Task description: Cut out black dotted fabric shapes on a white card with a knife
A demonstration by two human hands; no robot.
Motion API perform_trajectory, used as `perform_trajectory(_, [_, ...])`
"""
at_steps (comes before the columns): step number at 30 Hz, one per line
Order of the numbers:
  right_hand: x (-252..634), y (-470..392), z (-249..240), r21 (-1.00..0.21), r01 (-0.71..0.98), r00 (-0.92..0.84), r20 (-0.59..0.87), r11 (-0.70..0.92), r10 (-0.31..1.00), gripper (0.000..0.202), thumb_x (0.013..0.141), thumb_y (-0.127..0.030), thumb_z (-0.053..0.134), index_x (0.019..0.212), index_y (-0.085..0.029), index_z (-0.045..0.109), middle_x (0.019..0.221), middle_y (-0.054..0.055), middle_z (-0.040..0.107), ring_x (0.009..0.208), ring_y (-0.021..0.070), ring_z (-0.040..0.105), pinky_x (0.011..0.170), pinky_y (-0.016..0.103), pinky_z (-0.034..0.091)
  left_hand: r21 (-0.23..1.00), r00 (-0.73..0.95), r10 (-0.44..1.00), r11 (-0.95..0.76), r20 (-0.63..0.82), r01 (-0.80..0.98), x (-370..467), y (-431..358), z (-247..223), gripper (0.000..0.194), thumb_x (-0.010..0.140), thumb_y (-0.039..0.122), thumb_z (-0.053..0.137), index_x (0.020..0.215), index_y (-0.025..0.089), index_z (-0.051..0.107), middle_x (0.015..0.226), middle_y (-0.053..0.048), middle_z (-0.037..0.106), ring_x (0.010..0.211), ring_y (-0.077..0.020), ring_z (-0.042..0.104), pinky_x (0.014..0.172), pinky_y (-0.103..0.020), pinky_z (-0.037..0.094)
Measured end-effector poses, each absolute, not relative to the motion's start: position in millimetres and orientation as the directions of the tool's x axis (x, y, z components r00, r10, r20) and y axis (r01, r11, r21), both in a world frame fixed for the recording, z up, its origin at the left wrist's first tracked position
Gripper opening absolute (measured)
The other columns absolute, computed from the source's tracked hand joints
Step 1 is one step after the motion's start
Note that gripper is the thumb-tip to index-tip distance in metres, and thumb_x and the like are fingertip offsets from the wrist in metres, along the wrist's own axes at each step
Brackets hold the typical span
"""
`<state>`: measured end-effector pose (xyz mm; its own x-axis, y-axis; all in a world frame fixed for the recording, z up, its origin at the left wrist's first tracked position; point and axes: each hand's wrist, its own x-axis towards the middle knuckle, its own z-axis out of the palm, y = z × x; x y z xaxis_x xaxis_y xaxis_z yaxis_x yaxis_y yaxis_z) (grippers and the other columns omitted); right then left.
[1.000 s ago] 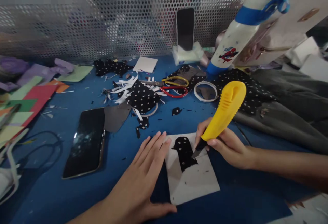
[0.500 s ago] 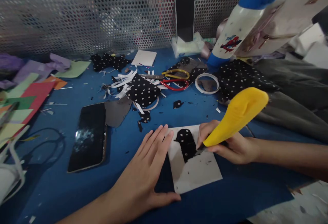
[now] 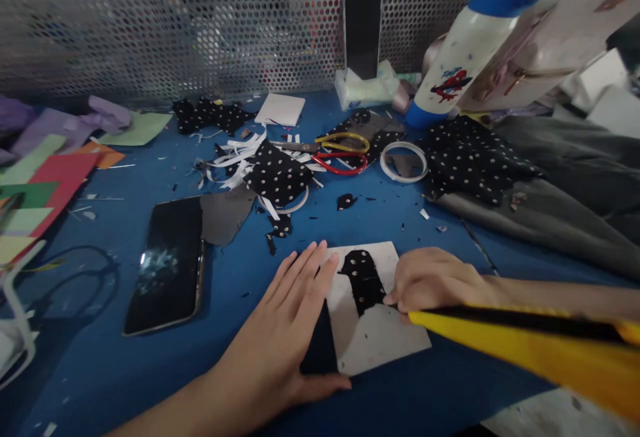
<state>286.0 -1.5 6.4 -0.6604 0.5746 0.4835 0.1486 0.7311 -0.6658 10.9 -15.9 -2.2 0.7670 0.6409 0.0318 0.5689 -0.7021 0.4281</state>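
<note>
My left hand (image 3: 283, 320) lies flat, fingers stretched out, with its fingertips and thumb at the left edge of a white card (image 3: 390, 340). On the card is a piece of black fabric with white dots (image 3: 365, 280). My right hand (image 3: 435, 280) is closed at the card's right side, its fingertips touching the fabric's right edge. It grips a yellow cutter knife (image 3: 525, 350), whose long body with a dark slot slants toward the lower right, near the camera and blurred. The fingers hide the knife's tip.
A dark phone (image 3: 167, 267) lies to the left. Beyond the card are scissors (image 3: 343, 154), dotted fabric scraps (image 3: 280, 174), white paper strips and a white ring (image 3: 404, 162). At the back stand a bottle (image 3: 465, 44) and an upright phone (image 3: 363, 30). Coloured papers (image 3: 60, 177) lie far left.
My right hand has turned over, so the yellow cutter knife has swung from pointing up and right to low at the right. My left hand stays at the card's left edge.
</note>
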Motion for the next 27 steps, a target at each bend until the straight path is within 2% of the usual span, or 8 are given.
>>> perform_trajectory(3, [286.4, 0.0, 4.6, -0.813, 0.067, -0.54, 0.458, 0.579, 0.706, 0.019, 0.088, -0.012, 0.061, 0.105, -0.02, 0.058, 0.086, 0.005, 0.066, 0.076, 0.0159, 0.065, 0.065, 0.027, 0.054, 0.43, 0.765, 0.644, -0.696, 0.018, 0.575, 11.4, -15.5, -0.6, 0.13, 0.07, 0.053, 0.082, 0.157, 0.014, -0.006, 0.163, -0.019, 0.013, 0.15, -0.0365, 0.013, 0.12, -0.058, 0.022])
perform_trajectory(6, [286.8, 1.9, 3.4, -0.856, 0.056, -0.477, 0.429, 0.514, 0.767, 0.021, 0.085, -0.008, 0.062, 0.102, -0.019, 0.058, 0.087, 0.004, 0.063, 0.077, 0.0149, 0.063, 0.066, 0.027, 0.053, 0.441, 0.772, 0.635, -0.698, 0.017, 0.564, 11.1, -15.0, 0.1, 0.127, 0.074, 0.056, 0.078, 0.156, 0.015, -0.008, 0.163, -0.019, 0.012, 0.15, -0.0355, 0.013, 0.121, -0.057, 0.021])
perform_trajectory(12, [286.4, 3.6, 2.7, -0.835, 0.043, -0.597, 0.419, 0.548, 0.685, 0.027, 0.084, -0.005, 0.063, 0.109, -0.015, 0.059, 0.092, 0.007, 0.065, 0.084, 0.0146, 0.063, 0.075, 0.027, 0.055, 0.428, 0.776, 0.63, -0.709, 0.025, 0.561, 10.3, -14.8, -0.9, 0.128, 0.072, 0.057, 0.079, 0.156, 0.013, -0.006, 0.163, -0.019, 0.013, 0.15, -0.0359, 0.012, 0.12, -0.058, 0.02])
perform_trajectory(18, [286.1, 4.2, 3.1, -0.819, 0.073, -0.598, 0.421, 0.57, 0.682, 0.024, 0.084, -0.003, 0.063, 0.106, -0.011, 0.059, 0.091, 0.007, 0.065, 0.086, 0.0119, 0.062, 0.078, 0.022, 0.053, 0.415, 0.782, 0.622, -0.72, 0.032, 0.556, 10.0, -14.6, -2.0, 0.127, 0.072, 0.06, 0.078, 0.157, 0.011, -0.004, 0.163, -0.018, 0.012, 0.151, -0.0357, 0.011, 0.12, -0.058, 0.021])
perform_trajectory(23, [285.6, 6.6, 2.1, -0.834, 0.03, -0.596, 0.428, 0.552, 0.68, 0.025, 0.084, 0.0, 0.062, 0.107, -0.01, 0.058, 0.093, 0.007, 0.064, 0.086, 0.0118, 0.063, 0.078, 0.022, 0.054, 0.407, 0.781, 0.623, -0.724, 0.038, 0.557, 10.0, -14.0, -3.0, 0.127, 0.072, 0.061, 0.078, 0.157, 0.011, -0.003, 0.163, -0.018, 0.011, 0.151, -0.0356, 0.012, 0.12, -0.057, 0.022])
perform_trajectory(27, [286.0, 5.8, 2.5, -0.831, 0.057, -0.597, 0.416, 0.554, 0.686, 0.023, 0.085, -0.001, 0.062, 0.106, -0.011, 0.059, 0.094, 0.007, 0.064, 0.086, 0.0115, 0.063, 0.077, 0.022, 0.054, 0.399, 0.785, 0.619, -0.728, 0.032, 0.558, 10.2, -14.1, -3.2, 0.126, 0.074, 0.063, 0.076, 0.157, 0.011, -0.004, 0.163, -0.018, 0.01, 0.151, -0.0353, 0.011, 0.119, -0.057, 0.023])
